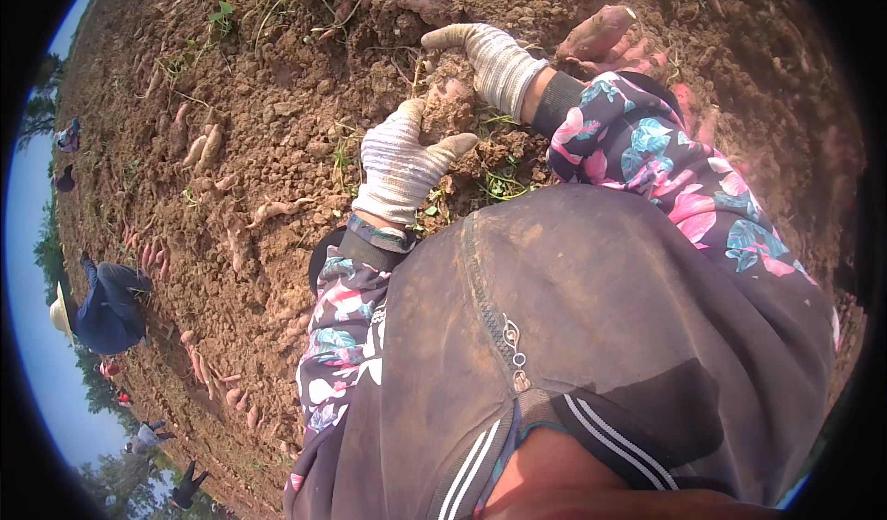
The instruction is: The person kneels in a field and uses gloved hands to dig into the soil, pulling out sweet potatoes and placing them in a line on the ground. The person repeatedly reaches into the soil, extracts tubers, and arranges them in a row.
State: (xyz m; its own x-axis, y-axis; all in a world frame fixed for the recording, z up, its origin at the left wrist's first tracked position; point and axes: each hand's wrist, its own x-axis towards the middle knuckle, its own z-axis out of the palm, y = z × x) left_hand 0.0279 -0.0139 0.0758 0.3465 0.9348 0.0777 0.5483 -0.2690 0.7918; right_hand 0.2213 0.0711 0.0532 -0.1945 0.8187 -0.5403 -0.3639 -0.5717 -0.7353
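Both my hands wear striped, soil-stained knit gloves. They are at a soil-caked clump of sweet potatoes (449,94) in loose brown soil. My left hand (409,160) lies at its near left side, thumb and fingers spread around the lower end. My right hand (497,63) curves over its far right side, with the fingers bent towards the top. Thin roots stick out of the clump between the hands. How firmly either hand grips the clump cannot be told.
A pile of sweet potatoes (599,35) lies beyond my right wrist. More sweet potatoes (206,147) are scattered on the left. Green vines (504,182) lie near my knees. A person in a straw hat (111,309) crouches at the far left, other people farther off.
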